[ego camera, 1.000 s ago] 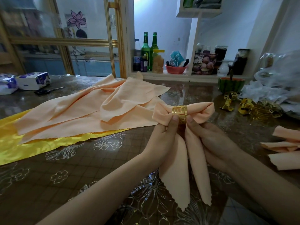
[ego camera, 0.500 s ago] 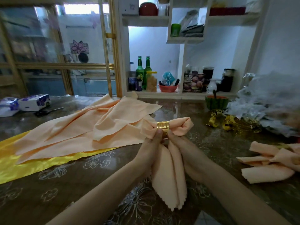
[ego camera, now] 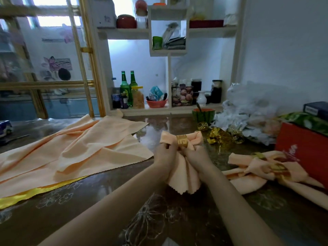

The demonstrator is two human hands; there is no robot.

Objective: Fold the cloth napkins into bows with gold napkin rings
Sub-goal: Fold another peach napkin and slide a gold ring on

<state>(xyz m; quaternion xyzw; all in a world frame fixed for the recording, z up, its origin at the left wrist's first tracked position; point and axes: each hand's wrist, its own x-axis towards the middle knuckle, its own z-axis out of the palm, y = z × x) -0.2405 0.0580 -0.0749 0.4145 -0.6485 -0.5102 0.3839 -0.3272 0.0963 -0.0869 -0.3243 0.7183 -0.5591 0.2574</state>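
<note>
Your left hand (ego camera: 164,153) and right hand (ego camera: 196,155) both pinch the peach napkin (ego camera: 184,174) just under the gold napkin ring (ego camera: 182,141), one on each side. The napkin is over the middle of the table (ego camera: 106,201). The ring is on, so I think you are fixing the bow shape. Next, gently pull the two loops even, then lay it by the finished bows (ego camera: 257,167) on your right. The loops stick out left and right. The long tails point back at you.
</note>
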